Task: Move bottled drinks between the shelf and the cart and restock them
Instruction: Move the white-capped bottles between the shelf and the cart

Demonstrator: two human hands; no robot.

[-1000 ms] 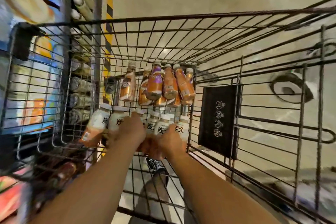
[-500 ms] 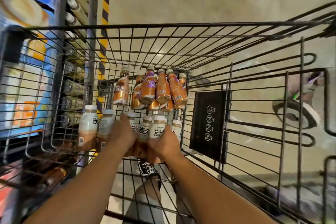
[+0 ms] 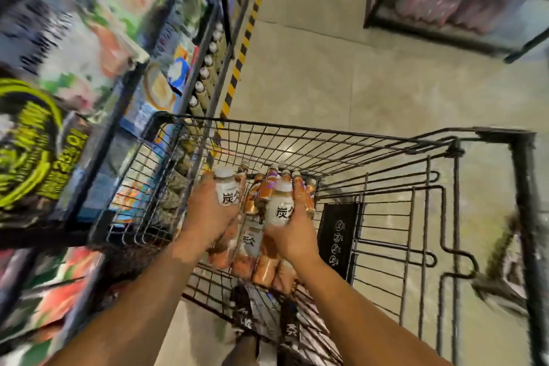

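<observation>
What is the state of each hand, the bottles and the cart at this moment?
left hand: closed on white-capped bottles, held above the cart floor
right hand: closed on white-capped bottles
orange bottles: clustered at the cart's far end, not held
cart: beside the shelf, mostly unfilled

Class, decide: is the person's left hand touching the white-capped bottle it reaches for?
Touching. The head view shows the left hand wrapped around the white-capped bottle, fingers against its label.
</observation>
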